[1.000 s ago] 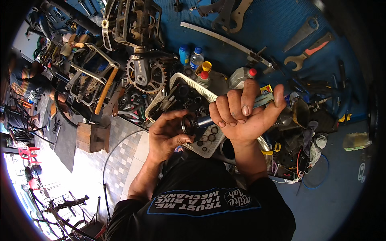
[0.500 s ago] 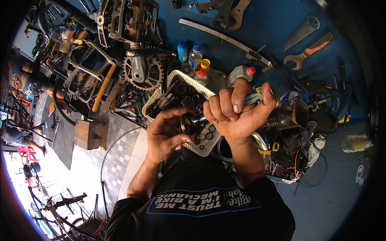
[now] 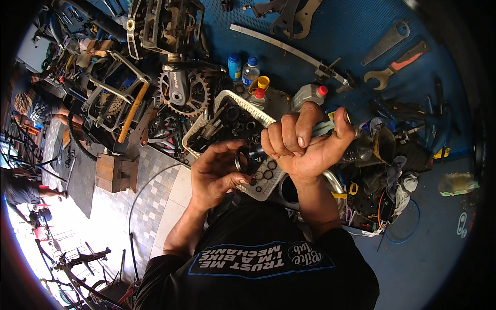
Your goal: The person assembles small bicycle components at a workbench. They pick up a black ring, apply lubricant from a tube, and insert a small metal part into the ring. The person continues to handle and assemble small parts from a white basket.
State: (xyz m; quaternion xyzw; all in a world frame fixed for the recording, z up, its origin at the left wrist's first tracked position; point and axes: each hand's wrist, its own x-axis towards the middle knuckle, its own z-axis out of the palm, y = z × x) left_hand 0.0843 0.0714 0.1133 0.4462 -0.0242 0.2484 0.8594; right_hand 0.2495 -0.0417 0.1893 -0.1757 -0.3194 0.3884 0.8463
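Left hand [image 3: 213, 173]: shifting rightward, pinching a ring [image 3: 237, 161] above the basket's [image 3: 254, 112] near edge.
Right hand [image 3: 305, 147]: I'm seeing it clenching a dark shaft [image 3: 257, 151].

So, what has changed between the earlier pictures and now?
The left hand and right hand came slightly closer together; less dark shaft shows between them. A person far left moved lower in view. The left hand still holds the dark ring; the white basket stayed.

left fingers [image 3: 235, 180] hold a ring [image 3: 238, 161], right fingers [image 3: 289, 133] a tool [image 3: 256, 151].
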